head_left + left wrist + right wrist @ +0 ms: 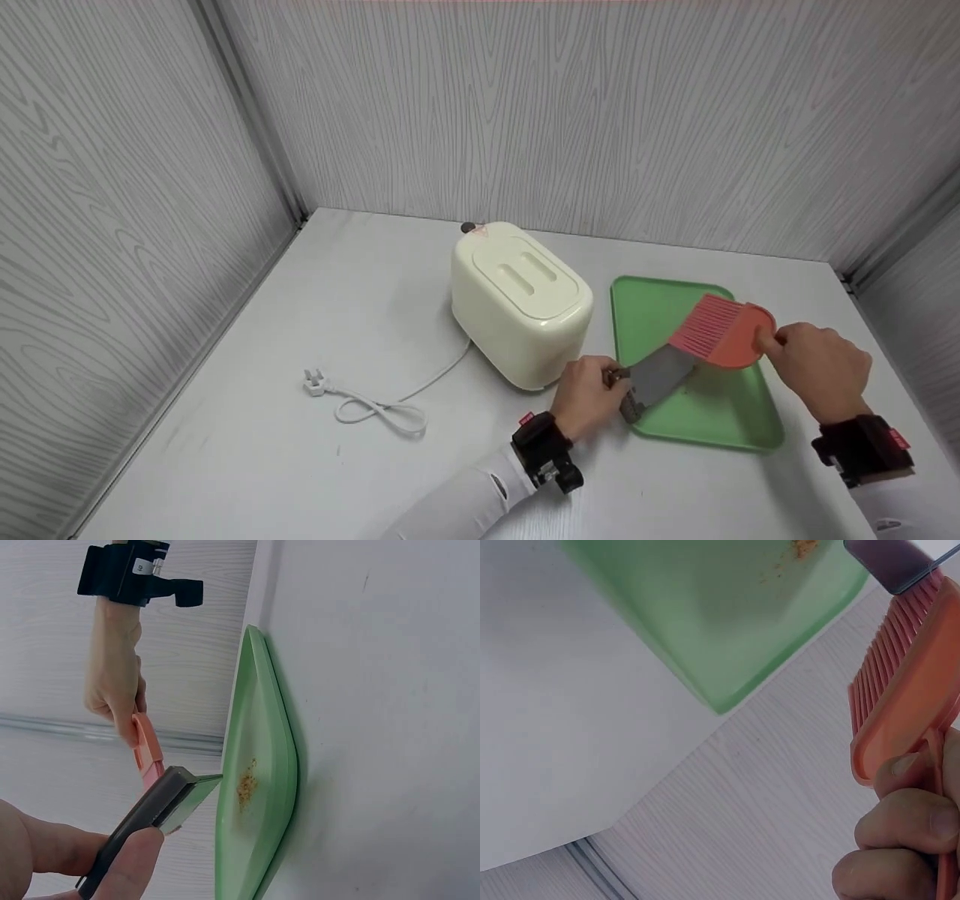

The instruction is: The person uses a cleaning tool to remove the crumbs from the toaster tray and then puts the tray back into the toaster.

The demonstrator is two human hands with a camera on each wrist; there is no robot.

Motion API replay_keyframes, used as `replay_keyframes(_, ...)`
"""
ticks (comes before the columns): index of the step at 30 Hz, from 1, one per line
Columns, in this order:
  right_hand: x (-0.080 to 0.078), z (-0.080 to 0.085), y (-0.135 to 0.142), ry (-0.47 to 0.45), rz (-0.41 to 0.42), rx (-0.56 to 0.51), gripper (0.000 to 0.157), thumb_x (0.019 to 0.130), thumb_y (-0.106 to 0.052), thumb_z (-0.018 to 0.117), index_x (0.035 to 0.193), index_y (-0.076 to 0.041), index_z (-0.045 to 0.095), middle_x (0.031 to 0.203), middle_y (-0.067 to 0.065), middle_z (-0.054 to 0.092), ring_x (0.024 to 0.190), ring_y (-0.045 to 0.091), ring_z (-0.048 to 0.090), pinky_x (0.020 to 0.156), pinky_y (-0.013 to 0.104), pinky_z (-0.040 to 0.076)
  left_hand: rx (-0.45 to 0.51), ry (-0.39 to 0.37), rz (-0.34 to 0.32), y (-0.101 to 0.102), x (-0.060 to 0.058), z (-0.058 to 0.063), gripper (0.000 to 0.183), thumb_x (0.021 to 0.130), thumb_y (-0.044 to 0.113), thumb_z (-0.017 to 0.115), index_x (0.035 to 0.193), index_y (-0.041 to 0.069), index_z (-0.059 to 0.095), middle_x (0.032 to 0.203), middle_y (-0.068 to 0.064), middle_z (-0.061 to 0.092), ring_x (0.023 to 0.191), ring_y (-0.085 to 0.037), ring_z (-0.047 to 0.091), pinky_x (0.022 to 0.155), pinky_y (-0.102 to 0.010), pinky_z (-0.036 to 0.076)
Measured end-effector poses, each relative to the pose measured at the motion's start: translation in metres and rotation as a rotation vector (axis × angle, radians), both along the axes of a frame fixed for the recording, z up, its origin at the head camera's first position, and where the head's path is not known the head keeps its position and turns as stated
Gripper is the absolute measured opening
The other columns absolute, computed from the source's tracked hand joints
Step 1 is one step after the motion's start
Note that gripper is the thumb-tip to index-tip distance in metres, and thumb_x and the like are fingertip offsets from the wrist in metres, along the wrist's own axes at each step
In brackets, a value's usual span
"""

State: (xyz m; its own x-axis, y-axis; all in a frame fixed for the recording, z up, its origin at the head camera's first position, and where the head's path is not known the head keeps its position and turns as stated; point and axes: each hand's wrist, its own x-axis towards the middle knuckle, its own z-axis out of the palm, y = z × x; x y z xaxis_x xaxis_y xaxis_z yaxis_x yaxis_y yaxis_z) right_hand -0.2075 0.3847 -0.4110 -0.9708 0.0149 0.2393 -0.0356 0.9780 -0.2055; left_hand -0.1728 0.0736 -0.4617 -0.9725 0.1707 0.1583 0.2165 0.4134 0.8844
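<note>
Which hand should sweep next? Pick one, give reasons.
Probably the right hand: it grips the orange brush, bristles at the gray plate, while the left hand holds that plate over the green tray.

A back wall [525, 112] rises behind the white desk's [217, 465] far edge, a left wall [97, 187] and right wall [919, 292] along its sides, all grey wood-grain; metal strips [247, 112] mark both far corners.
</note>
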Motion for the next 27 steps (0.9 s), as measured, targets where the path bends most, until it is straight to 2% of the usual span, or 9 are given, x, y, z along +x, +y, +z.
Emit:
replay_keyframes(7,0.002,0.001,0.012,-0.033,-0.037,0.010,0.054,0.105,-0.042,0.047,0.056,-0.021,0.040,0.054,-0.005,0.035,0.051,0.017,0.035,0.045,0.032,0.019,0.005,-0.020,0.003,0.000,0.000,0.000,0.010,0.090,0.007,0.077,0.099,0.004,0.079,0.081,0.001,0.075,0.064,0.001,0.057,0.059,-0.015,0.049)
replay_keyframes(14,0.009,0.007,0.017,-0.031,-0.064,0.028,0.054,0.104,-0.040,0.047,0.055,-0.020,0.039,0.054,-0.004,0.035,0.051,0.016,0.034,0.046,0.031,0.017,0.018,-0.025,0.004,-0.001,-0.001,0.000,0.011,0.090,0.006,0.076,0.100,0.004,0.079,0.084,0.000,0.076,0.066,0.000,0.060,0.061,-0.015,0.051)
replay_keyframes(17,0.014,0.010,0.017,0.004,-0.054,0.041,0.054,0.103,-0.038,0.049,0.054,-0.020,0.036,0.053,-0.006,0.031,0.052,0.014,0.030,0.047,0.030,0.015,0.023,-0.032,0.009,-0.001,-0.001,0.000,0.011,0.090,0.007,0.076,0.100,0.004,0.079,0.085,0.000,0.076,0.067,0.000,0.061,0.063,-0.015,0.052)
replay_keyframes(23,0.028,0.018,0.004,0.138,-0.004,0.094,0.056,0.099,-0.034,0.057,0.051,-0.021,0.031,0.050,-0.008,0.024,0.051,0.012,0.022,0.048,0.029,0.011,0.004,-0.007,0.013,-0.002,-0.002,-0.001,0.011,0.089,0.007,0.075,0.099,0.005,0.079,0.081,0.002,0.075,0.065,0.001,0.056,0.060,-0.015,0.049)
replay_keyframes(27,0.039,0.023,-0.011,0.147,0.045,0.121,0.058,0.100,-0.038,0.058,0.052,-0.022,0.032,0.050,-0.009,0.023,0.052,0.012,0.021,0.048,0.029,0.011,0.008,-0.016,0.012,-0.001,-0.002,0.000,0.011,0.089,0.007,0.075,0.099,0.005,0.079,0.080,0.003,0.073,0.064,0.001,0.055,0.059,-0.015,0.048)
